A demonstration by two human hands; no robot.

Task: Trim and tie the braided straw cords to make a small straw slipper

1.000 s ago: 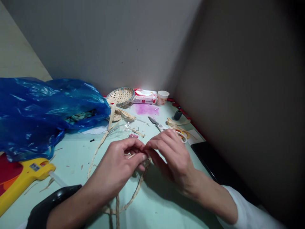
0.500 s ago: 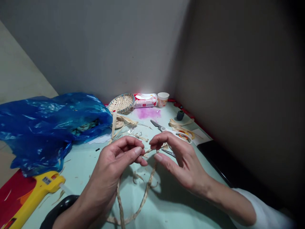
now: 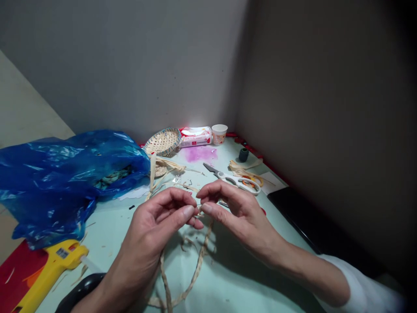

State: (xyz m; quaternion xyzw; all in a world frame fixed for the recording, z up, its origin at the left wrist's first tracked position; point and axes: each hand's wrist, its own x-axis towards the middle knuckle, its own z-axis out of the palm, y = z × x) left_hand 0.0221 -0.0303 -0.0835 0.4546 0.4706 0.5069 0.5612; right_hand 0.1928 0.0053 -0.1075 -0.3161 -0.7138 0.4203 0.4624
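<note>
A tan braided straw cord (image 3: 198, 268) hangs in a loop below my hands, with loose ends sticking out along it. My left hand (image 3: 159, 221) is closed, thumb and forefinger pinching the cord near its upper end. Against those fingertips, my right hand (image 3: 237, 217) brings its own thumb and forefinger together on the same end. The exact spot they pinch is mostly hidden by the fingers. Just beyond my right hand lie white-handled scissors (image 3: 249, 186), blades partly apart.
A blue plastic bag (image 3: 65, 169) and a yellow glue gun (image 3: 54, 269) are at left. Behind are a woven basket (image 3: 163, 142), tissue pack (image 3: 197, 138), paper cup (image 3: 219, 134) and dark thread spool (image 3: 243, 154). Straw strips (image 3: 244, 165) and a black flat object (image 3: 293, 215) lie right.
My right hand has moved left to my left fingertips, its thumb and forefinger closing on the cord's end. The left hand keeps its pinch. The view has shifted slightly.
</note>
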